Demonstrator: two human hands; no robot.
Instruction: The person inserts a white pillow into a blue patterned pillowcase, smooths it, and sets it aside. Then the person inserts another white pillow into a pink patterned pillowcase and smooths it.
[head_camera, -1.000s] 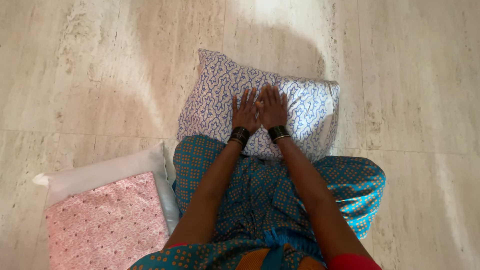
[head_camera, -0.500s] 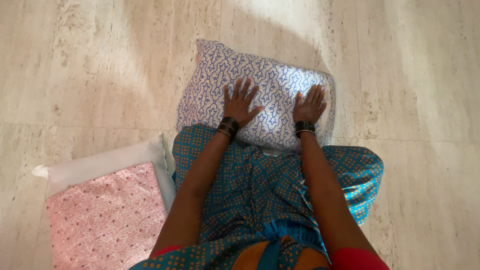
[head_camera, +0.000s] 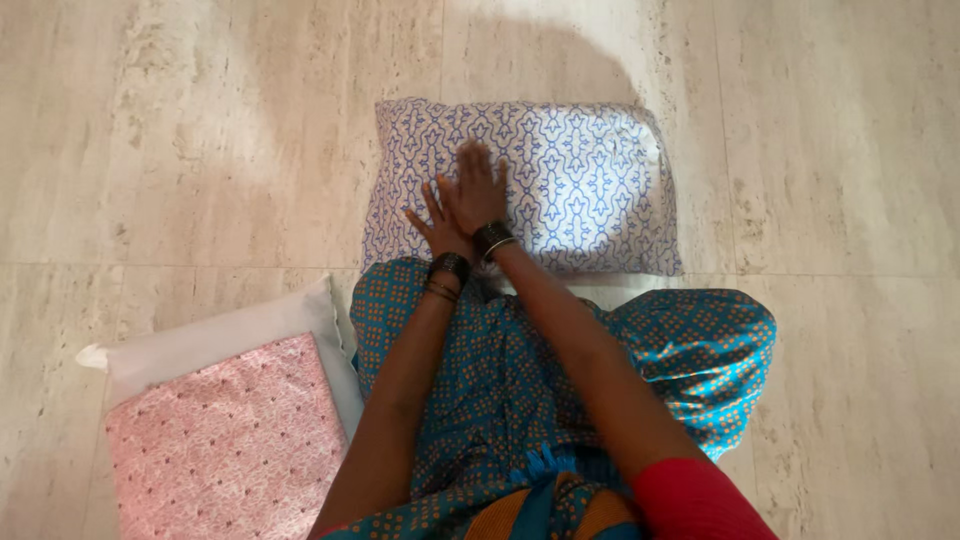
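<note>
Pillow (head_camera: 560, 185) in a blue-and-white patterned case lies flat on the stone floor (head_camera: 200, 150), right in front of my knees. Both hands are flat on its left half: right hand (head_camera: 480, 185) open, fingers together, palm down; left hand (head_camera: 437, 228) open with fingers spread, partly tucked under the right, so I can't quite tell how much of it touches the case. Nothing is pinched or gripped. Risk as I judge it: all the weight sits on one side, so the smooth case could skid on the polished floor or bunch up under the palms. A second pillow with a pink cloth (head_camera: 230, 440) lies near my left knee, apart from this one.
</note>
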